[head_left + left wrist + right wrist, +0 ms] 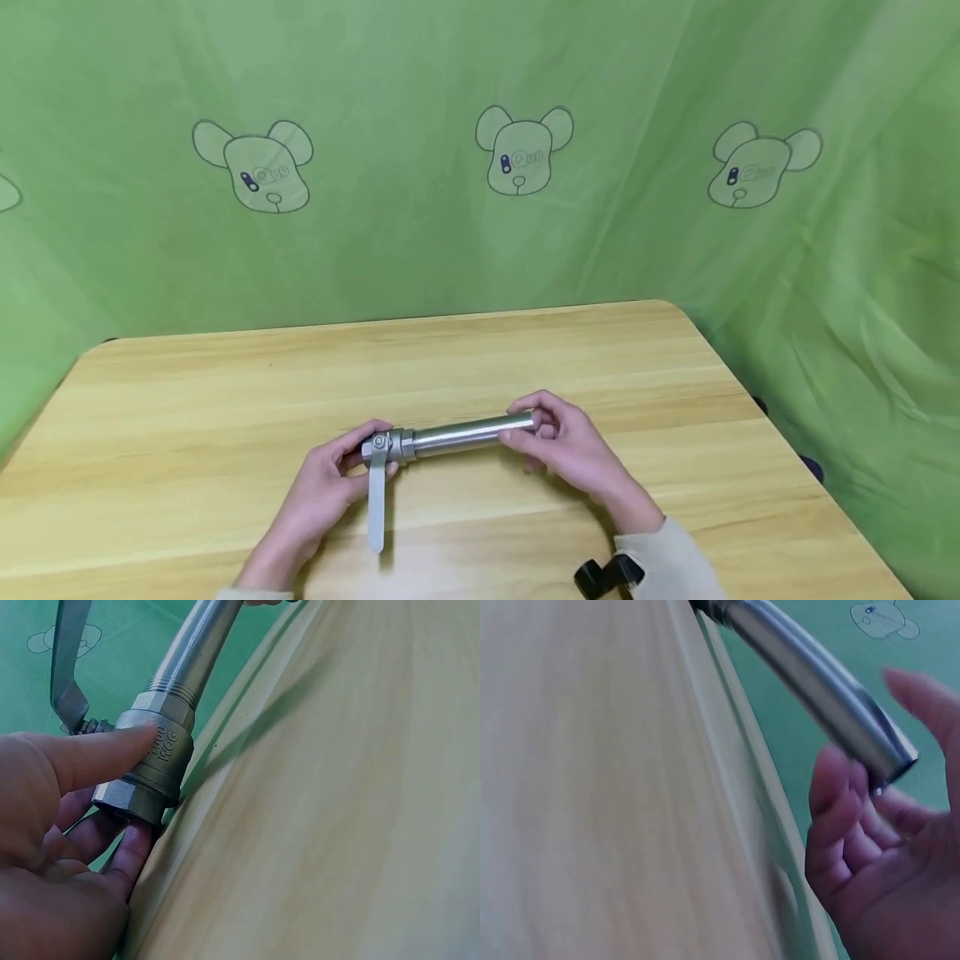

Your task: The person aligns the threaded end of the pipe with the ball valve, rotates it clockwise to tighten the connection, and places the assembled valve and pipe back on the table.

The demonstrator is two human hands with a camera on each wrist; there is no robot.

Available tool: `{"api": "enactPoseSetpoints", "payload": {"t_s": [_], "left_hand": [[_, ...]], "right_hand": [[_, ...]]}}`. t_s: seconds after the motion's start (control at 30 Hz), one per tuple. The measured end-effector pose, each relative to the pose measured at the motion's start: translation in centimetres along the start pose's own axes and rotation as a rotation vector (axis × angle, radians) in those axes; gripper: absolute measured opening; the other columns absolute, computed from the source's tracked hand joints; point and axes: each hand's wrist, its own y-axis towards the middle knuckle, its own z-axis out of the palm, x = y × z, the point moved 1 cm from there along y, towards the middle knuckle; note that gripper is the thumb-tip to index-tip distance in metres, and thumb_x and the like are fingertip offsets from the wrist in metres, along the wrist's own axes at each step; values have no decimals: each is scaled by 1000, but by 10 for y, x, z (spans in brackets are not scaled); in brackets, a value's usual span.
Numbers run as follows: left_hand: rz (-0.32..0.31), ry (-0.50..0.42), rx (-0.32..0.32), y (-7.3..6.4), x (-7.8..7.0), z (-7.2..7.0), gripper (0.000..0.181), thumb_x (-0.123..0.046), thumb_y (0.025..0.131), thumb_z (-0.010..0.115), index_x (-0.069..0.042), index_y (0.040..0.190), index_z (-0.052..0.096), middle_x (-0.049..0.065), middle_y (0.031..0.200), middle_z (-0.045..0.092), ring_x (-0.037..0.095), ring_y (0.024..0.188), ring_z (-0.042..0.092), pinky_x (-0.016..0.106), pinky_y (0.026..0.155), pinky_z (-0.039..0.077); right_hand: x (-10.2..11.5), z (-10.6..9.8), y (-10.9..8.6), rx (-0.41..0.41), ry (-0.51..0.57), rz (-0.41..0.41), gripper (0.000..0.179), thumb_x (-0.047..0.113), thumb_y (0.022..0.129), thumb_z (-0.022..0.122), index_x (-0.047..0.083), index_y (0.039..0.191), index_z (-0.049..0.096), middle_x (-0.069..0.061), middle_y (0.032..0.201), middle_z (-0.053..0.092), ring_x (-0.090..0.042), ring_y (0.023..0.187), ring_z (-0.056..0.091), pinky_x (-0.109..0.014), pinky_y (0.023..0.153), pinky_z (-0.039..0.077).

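Observation:
In the head view, my left hand (326,483) grips a steel ball valve (403,446) near the middle of the table's front part. Its thumb lies across the valve body (161,754) in the left wrist view, with fingers under the hexagonal end. A flat lever handle (377,504) points toward me. A shiny metal pipe (457,436) extends rightward from the valve, threads showing at the joint. Around the pipe's free end is my right hand (573,446). In the right wrist view its thumb stands off the pipe (817,679), while bent fingers meet the underside.
Everything is above a light wooden table (225,400) with rounded far corners. Behind it hangs a green cloth (390,250) printed with bear heads. A black device (607,575) sits at the right sleeve cuff.

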Motion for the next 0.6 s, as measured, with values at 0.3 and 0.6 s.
{"api": "enactPoseSetpoints", "payload": {"t_s": [0.3,0.6], "left_hand": [[-9,0,-3,1,0,0,54,-14,89,87,-23,140,72,5,140,73,27,138,66,16,99,49],[-14,9,-4,1,-1,0,55,-15,90,87,-23,141,71,5,141,73,27,139,65,18,98,51]], "right_hand": [[-2,-6,1,50,22,-8,43,15,87,89,1,122,67,-9,89,66,-20,68,69,-25,58,55],[1,-2,-1,35,3,35,38,27,92,87,1,112,67,-3,74,58,-20,55,67,-25,52,51]]}}
